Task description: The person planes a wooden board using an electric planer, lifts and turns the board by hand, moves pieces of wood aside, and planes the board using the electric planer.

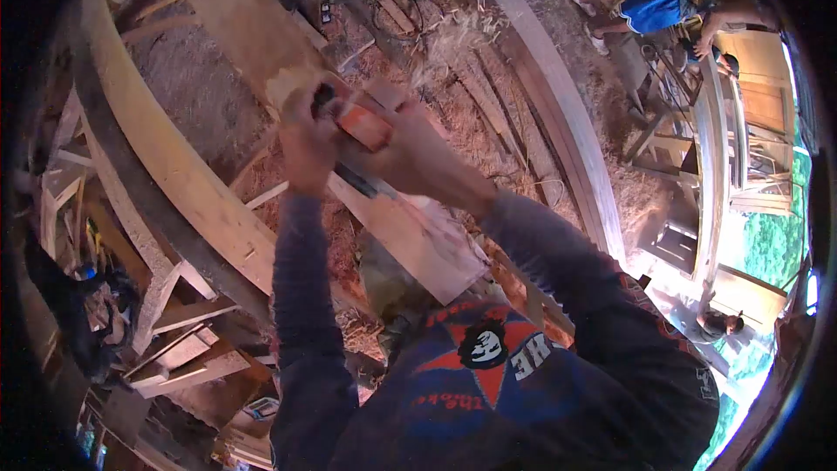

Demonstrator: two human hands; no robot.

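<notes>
An orange power planer (364,127), blurred by motion, sits on a long, wide wooden board (231,13) that runs from the upper left down toward my body. My left hand (307,144) is closed around the planer's dark front part. On the planer's other side, my right hand (417,144) grips its body near the orange housing. A spray of pale shavings (458,44) shows to the upper right of the tool. The near end of the board lies close to my waist. My hands hide the planer's underside and most of its grip.
Left of me stands a curved wooden beam (166,153) with offcuts (187,358) below it. A long plank (567,113) lies to the right on sawdust-covered ground. Farther right, a person in blue shorts (652,4) bends over another curved beam (711,166); another person (719,323) is lower down.
</notes>
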